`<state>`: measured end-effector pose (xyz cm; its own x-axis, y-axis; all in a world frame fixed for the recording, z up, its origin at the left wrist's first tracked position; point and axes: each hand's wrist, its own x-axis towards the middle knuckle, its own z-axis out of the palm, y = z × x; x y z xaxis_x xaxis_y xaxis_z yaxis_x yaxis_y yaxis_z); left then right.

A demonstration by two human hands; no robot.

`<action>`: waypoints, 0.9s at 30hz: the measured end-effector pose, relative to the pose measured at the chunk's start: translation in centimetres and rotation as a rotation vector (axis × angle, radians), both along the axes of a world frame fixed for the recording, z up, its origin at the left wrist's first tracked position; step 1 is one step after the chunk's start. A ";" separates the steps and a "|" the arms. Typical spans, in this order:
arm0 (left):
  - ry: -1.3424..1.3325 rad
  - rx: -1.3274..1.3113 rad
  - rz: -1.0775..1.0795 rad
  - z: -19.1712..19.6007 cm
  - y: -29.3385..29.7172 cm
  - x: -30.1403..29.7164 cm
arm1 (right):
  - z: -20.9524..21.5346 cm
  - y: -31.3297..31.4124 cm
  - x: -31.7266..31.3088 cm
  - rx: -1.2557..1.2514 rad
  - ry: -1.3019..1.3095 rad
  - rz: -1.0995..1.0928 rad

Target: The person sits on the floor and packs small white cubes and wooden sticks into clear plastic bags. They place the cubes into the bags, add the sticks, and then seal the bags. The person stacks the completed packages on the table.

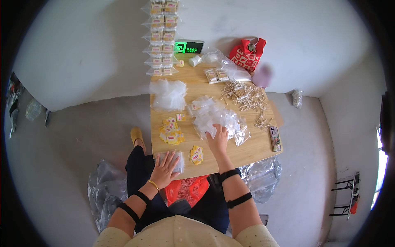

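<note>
My left hand [165, 168] lies flat, fingers spread, on a small stack of clear plastic bags [179, 165] at the table's near left edge. Reaching into the loose heap of clear plastic bags [202, 122] mid-table is my right hand [218, 142], its fingers apart and their tips partly among the film. Between the hands sits a little pile of yellow and white cards [196, 155]. A larger scatter of the same cards [170, 132] lies beyond my left hand. Loose cotton swabs [247, 95] are heaped at the far right.
Flat clear bags [168, 94] lie at the table's left. Swab packs [164, 36] stand stacked high at the far left, near an exit sign [190, 47]. Filled packs [216, 75], a red bag [247, 55] and a phone [275, 138] also rest on the wooden table [210, 166].
</note>
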<state>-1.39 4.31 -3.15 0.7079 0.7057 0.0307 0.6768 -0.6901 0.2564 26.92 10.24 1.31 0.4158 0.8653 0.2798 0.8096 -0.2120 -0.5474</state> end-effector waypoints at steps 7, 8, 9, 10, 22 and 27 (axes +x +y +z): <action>-0.049 -0.059 -0.015 1.2 0.5 0.3 | -2.0 3.4 1.8 -0.139 0.281 -0.125; -0.069 -0.086 -0.006 1.7 0.5 0.3 | -1.9 3.4 1.6 -0.127 0.392 -0.134; -0.132 -0.094 0.032 2.3 0.5 0.3 | -1.7 3.2 1.4 -0.078 0.484 -0.110; -0.201 -0.100 0.069 3.5 0.5 0.5 | -1.5 2.8 1.1 -0.026 0.571 -0.086; -1.139 -0.669 0.390 9.6 1.9 4.8 | 7.6 -7.8 -6.8 0.083 0.993 0.393; -1.455 -1.004 0.555 10.2 0.8 2.9 | 3.7 -9.1 -7.8 -0.201 1.350 0.444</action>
<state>1.47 5.11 7.10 0.2200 0.9553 -0.1973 -0.3574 0.2672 0.8949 19.15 1.13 5.01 -0.0498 0.9684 -0.2445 -0.2776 -0.2486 -0.9280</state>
